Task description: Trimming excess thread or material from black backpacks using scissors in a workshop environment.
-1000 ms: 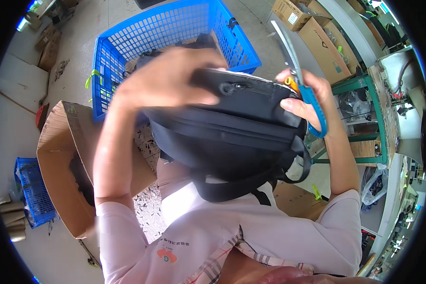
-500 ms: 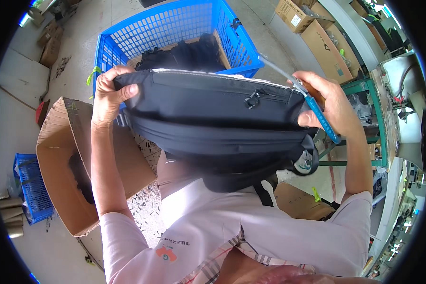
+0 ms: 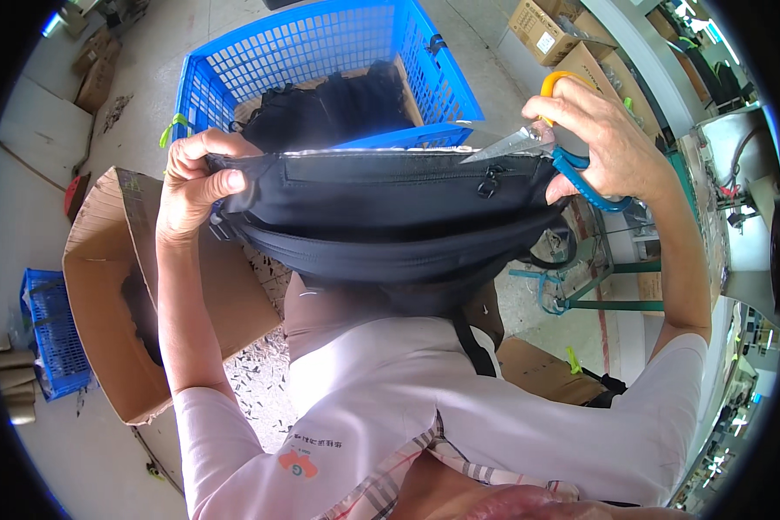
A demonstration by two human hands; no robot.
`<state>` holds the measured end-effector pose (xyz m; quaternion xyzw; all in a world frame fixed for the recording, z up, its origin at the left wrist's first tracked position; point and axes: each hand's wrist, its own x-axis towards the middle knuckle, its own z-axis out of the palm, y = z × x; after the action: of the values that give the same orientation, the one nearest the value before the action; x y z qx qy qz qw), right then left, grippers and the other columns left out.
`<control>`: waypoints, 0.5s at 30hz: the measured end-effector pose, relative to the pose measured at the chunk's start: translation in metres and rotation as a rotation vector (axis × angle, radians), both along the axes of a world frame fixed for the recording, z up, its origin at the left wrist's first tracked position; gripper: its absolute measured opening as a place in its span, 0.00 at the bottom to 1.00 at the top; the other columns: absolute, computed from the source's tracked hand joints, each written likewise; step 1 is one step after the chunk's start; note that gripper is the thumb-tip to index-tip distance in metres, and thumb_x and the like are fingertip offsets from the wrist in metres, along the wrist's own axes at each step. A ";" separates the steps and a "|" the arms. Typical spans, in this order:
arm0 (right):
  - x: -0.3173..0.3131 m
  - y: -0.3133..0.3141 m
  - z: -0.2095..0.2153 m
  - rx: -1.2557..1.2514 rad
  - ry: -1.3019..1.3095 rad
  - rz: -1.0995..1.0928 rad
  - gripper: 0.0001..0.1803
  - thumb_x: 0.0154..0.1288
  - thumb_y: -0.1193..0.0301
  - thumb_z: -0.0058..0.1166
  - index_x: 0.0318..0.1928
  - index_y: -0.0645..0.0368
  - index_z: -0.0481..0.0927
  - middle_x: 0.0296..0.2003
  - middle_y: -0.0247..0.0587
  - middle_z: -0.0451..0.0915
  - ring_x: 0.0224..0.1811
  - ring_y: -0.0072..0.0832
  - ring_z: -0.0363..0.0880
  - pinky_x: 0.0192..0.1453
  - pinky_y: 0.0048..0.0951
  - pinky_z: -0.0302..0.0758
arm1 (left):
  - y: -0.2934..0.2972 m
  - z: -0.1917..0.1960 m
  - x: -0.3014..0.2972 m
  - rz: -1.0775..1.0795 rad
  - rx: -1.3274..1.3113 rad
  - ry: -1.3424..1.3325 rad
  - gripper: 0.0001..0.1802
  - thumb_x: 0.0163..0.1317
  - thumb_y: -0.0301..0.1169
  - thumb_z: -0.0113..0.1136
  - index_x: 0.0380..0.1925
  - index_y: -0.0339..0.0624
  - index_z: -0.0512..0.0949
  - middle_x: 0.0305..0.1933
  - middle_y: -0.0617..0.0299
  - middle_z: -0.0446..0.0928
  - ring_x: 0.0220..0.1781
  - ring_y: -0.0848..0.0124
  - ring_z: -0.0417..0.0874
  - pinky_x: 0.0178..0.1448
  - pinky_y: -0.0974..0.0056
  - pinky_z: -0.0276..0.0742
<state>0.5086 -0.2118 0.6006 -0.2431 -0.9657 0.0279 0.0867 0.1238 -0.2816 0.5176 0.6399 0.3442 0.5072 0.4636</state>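
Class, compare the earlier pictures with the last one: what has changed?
The left hand, a blur over the bag at first, has taken hold of its upper left corner. The scissors have swung from pointing away to pointing left, over the bag's upper edge. The right hand still holds them; the blue basket and open carton stayed put.

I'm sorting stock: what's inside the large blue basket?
A dark heap, apparently fabric, with tan material alongside. The black bag hides part of the basket; anything beneath the heap is covered.
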 end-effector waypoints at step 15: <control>-0.015 0.005 0.002 -0.021 -0.009 0.162 0.26 0.35 0.53 0.64 0.31 0.56 0.70 0.22 0.35 0.68 0.27 0.32 0.68 0.30 0.31 0.65 | -0.009 -0.009 -0.015 0.069 0.013 -0.046 0.12 0.43 0.29 0.66 0.26 0.35 0.76 0.29 0.56 0.78 0.31 0.72 0.76 0.41 0.69 0.70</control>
<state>0.4932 -0.2067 0.6025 -0.1651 -0.9822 0.0440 0.0775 0.1087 -0.2905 0.5089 0.6188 0.3520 0.5396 0.4494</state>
